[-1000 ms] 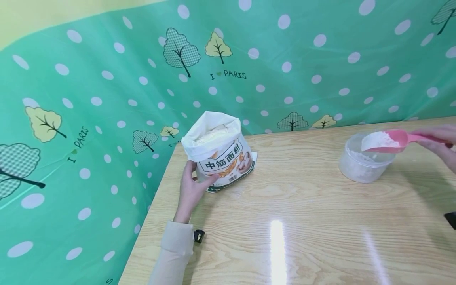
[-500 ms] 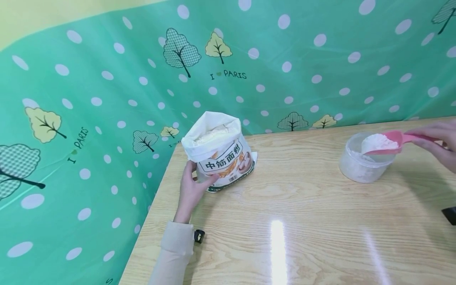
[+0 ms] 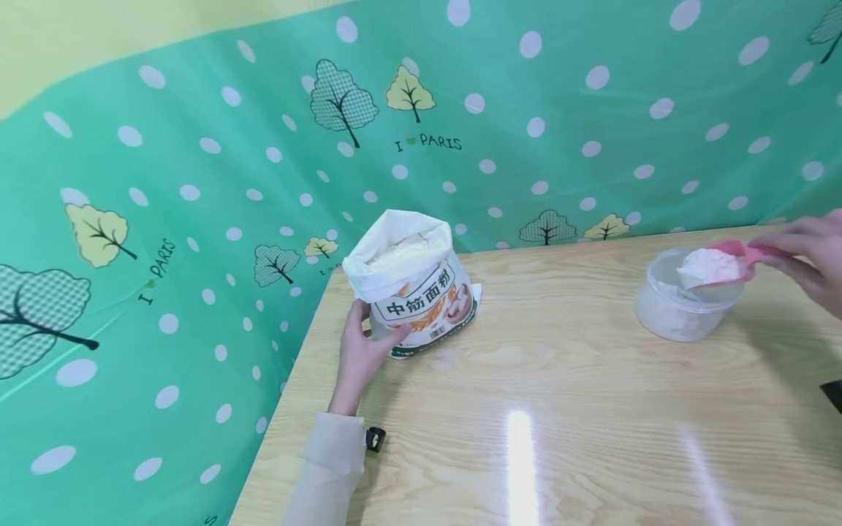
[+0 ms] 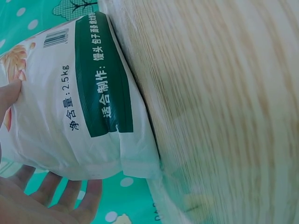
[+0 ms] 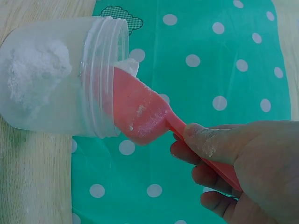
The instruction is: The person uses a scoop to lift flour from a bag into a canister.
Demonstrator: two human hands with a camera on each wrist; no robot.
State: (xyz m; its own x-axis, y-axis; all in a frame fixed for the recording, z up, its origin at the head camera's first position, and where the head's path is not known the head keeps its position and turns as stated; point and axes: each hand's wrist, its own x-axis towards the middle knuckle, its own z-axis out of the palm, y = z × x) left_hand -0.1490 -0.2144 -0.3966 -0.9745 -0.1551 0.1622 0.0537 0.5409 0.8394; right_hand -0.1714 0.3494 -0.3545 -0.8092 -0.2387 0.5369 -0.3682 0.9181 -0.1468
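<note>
On the left of the head view stands an opened white flour bag point(image 3: 424, 299), its top folded down and flour showing inside. My left hand point(image 3: 365, 358) grips its lower left side, thumb on the printed front, fingers round the side. On the right, my right hand point(image 5: 261, 163) holds a pink scoop point(image 5: 140, 105) by its handle, thumb lying along it. White flour point(image 3: 710, 267) is heaped in the scoop. The scoop's front reaches into the mouth of a clear round plastic jar point(image 5: 96, 79), tilted down. Inside the jar, more flour point(image 5: 39, 74) lies at the bottom.
The bag and jar stand well apart on a light wood-grain table point(image 3: 559, 372). Behind and to the left hangs a green cloth point(image 3: 500, 109) with white dots and printed trees. Black wrist-worn gear point(image 3: 376, 439) shows beside the left sleeve.
The scoop has tipped its front further down into the jar, and its flour has bunched toward the front. The left hand keeps its grip on the bag. The head view has shifted slightly.
</note>
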